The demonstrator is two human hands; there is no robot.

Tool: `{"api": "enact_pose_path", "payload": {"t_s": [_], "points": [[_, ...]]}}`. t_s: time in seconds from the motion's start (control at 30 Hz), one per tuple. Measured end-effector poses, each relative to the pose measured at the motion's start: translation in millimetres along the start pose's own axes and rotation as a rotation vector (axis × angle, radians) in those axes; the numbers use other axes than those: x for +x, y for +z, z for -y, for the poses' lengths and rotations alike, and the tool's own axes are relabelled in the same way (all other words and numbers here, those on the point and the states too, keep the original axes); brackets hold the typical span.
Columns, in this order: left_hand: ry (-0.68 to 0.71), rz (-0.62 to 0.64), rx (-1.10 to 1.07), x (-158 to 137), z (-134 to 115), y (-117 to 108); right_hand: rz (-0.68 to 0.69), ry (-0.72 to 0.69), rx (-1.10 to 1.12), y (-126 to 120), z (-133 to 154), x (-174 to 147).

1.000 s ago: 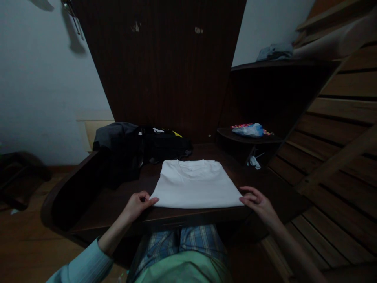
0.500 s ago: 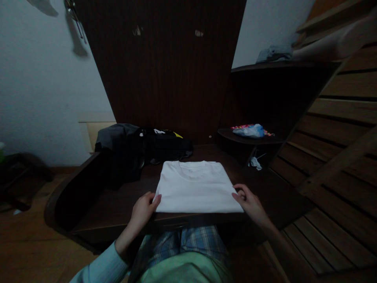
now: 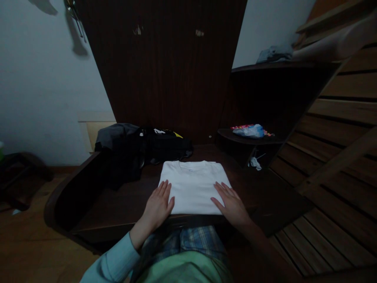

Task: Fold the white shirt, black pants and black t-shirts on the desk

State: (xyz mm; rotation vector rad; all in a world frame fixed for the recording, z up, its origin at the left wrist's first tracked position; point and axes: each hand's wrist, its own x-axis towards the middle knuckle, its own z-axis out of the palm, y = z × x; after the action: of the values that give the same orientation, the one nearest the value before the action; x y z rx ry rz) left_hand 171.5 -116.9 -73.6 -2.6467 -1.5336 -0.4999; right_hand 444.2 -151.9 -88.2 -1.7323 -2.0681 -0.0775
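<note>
A white T-shirt (image 3: 193, 188), folded into a neat rectangle, lies at the front edge of the dark wooden desk (image 3: 118, 204) with its collar toward the back. On its left front part my left hand (image 3: 159, 202) rests flat, fingers stretched out and thumb apart. My right hand (image 3: 231, 202) lies the same way on the right front part, palm down with fingers extended. Neither hand grips the cloth.
Dark bags or clothes (image 3: 141, 147) are heaped at the back left. A plastic bag (image 3: 250, 131) sits on a low corner shelf, with crumpled white stuff (image 3: 255, 162) below. Wooden slats (image 3: 332, 145) rise on the right. The desk's curved side panel (image 3: 67, 188) stands at left.
Both hands have moved inward from the shirt's side edges. Their curled fingers have straightened and now lie flat on top. The shirt stays in place.
</note>
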Motion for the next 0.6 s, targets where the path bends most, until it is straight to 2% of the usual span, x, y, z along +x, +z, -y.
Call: {"api": "enact_pose_path", "payload": {"t_s": [0.1,0.17,0.3,0.4,0.5,0.6], "points": [[-0.027,0.018,0.03,4.1,7.4,-3.4,0.037,0.047,-0.036,4.3,-3.8,0.4],[0.032,0.027,0.001,10.5,8.2,-7.4,0.046,0.026,-0.033,2.8,-1.9,4.5],[0.117,0.15,-0.123,24.2,8.9,-3.9,0.117,-0.008,-0.018,4.0,3.0,12.6],[0.009,0.196,-0.157,29.3,18.7,3.2,0.122,0.086,-0.007,8.5,-7.1,14.4],[-0.141,0.235,-0.191,36.3,36.9,4.9,0.13,0.194,0.075,7.3,-29.8,21.7],[-0.202,0.177,-0.304,55.1,56.8,3.6,0.087,0.248,0.207,-1.3,-54.6,45.2]]}}
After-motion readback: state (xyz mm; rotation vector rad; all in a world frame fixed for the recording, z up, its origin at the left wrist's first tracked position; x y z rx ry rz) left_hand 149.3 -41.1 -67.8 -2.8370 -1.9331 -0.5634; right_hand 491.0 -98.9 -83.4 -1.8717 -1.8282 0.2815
